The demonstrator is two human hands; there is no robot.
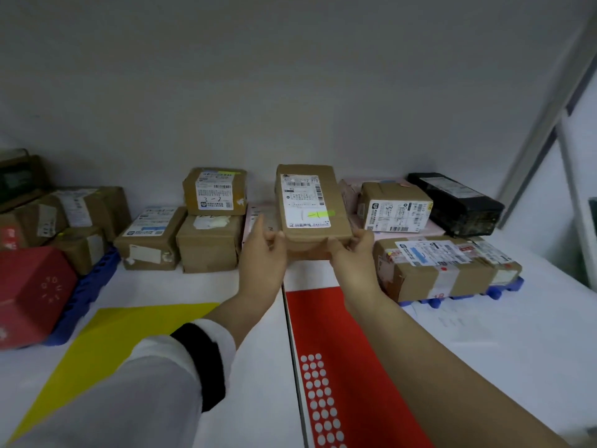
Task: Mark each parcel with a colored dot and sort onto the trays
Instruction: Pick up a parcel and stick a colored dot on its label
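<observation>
Flat cardboard parcel (311, 205) held above tabletop (252, 286), centre rear, label up. Left hand (263, 253) and right hand (353, 253) pinch near corners, fingers curled underneath. Likely light, stiff; grip edges.

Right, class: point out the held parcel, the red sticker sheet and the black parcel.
held parcel (305, 202), head view, white label.
red sticker sheet (323, 321), head view, bare red area.
black parcel (452, 197), head view, top face.
</observation>
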